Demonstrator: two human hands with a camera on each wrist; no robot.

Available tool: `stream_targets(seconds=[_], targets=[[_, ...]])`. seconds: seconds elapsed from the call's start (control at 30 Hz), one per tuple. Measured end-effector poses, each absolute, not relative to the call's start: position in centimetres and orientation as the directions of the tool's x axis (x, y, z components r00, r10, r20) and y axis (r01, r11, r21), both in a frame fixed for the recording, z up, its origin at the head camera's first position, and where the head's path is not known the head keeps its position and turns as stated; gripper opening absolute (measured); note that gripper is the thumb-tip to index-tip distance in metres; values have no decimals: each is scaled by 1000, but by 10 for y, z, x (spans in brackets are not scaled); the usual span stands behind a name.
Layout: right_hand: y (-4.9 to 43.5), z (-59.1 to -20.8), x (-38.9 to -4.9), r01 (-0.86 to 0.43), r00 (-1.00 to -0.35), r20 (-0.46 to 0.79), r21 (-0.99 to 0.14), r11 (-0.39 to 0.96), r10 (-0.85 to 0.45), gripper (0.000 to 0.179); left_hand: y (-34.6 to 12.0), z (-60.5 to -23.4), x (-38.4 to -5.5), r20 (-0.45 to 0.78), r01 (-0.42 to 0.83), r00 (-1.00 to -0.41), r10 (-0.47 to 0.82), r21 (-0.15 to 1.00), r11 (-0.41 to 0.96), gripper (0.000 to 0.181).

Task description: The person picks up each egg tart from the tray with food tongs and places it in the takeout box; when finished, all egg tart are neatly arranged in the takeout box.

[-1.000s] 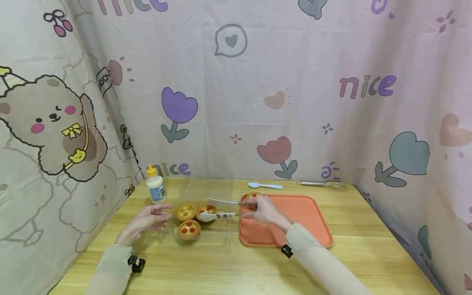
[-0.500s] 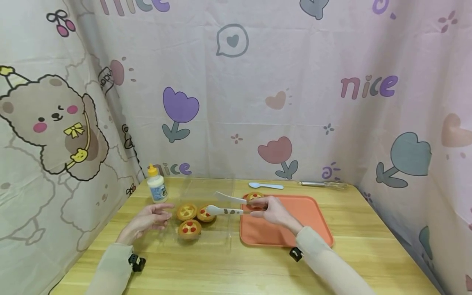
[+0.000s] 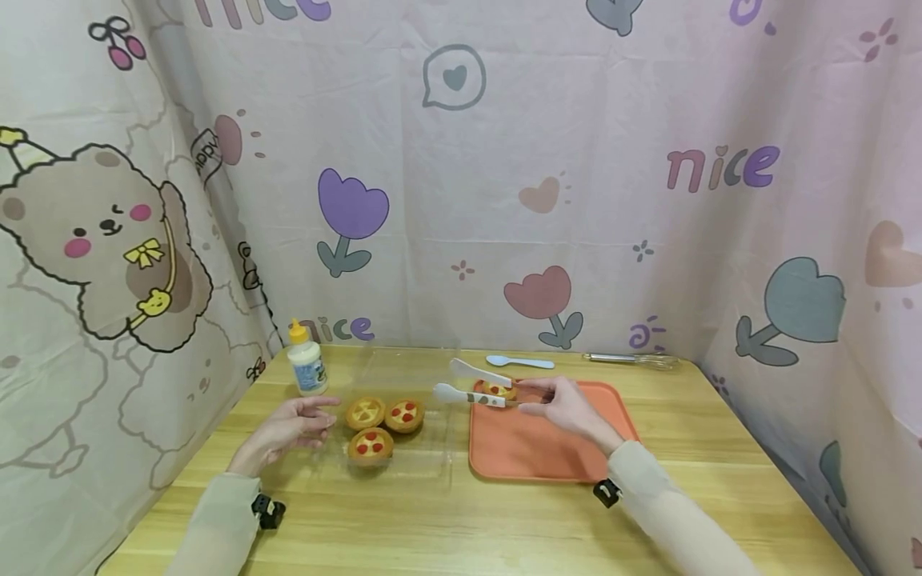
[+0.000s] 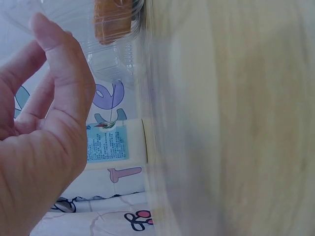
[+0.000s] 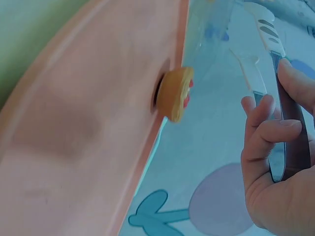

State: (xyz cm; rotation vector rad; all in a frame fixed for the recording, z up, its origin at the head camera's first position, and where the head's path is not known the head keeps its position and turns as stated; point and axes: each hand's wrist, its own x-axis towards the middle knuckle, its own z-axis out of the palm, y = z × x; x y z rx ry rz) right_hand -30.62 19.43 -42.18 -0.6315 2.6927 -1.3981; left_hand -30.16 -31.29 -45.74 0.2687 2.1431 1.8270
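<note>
My right hand holds tongs with white tips. The tips are spread apart above the far left corner of an orange tray, with nothing between them in the right wrist view. On that corner stands a small tart with red topping, partly covered by the tongs in the head view. My left hand, fingers loosely bent and holding nothing, hovers by the left side of a clear plastic container. Inside it are a tart with pale topping and two red-topped tarts.
A white bottle with a yellow cap stands behind my left hand. Along the back of the wooden table lie a light blue spoon and a whisk. A printed curtain hangs behind.
My right hand has carried the tongs rightward and slightly back, from over the container to over the tray corner. The tarts stay where they were. My left hand has hardly moved.
</note>
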Motion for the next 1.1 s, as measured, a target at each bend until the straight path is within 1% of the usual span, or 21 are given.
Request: stream_targets(seconds=[0.2,0.4,0.5,0.63,0.77,0.93,1.1], targets=[[214,-422,-307,-308,-932,143,-800,515,-334,50,-311,-456,-303,-114,-56,-937,330,982,179,62],[228,-426,-306,-301,-948,166,-740,601,-270,50,-312,-457,-303,-109,-52,-932,347,984,169,60],[235,-430,-306,-255,-965,157,-739,624,-209,52,-313,-458,-303,-118,-63,-930,349,984,165,61],[244,-432,-308,-205,-975,118,-800,564,-186,55,-313,-460,-302,-119,-64,-933,339,984,169,62],[251,-430,-311,-178,-976,85,-844,506,-202,56,-315,-461,-302,-116,-58,-937,330,982,181,61],[262,-431,-312,-145,-984,69,-837,527,-162,55,-315,-462,-303,-117,-60,-933,340,983,174,64],[269,-432,-313,-134,-986,57,-831,540,-156,59,-313,-463,-304,-116,-60,-930,350,984,166,61]])
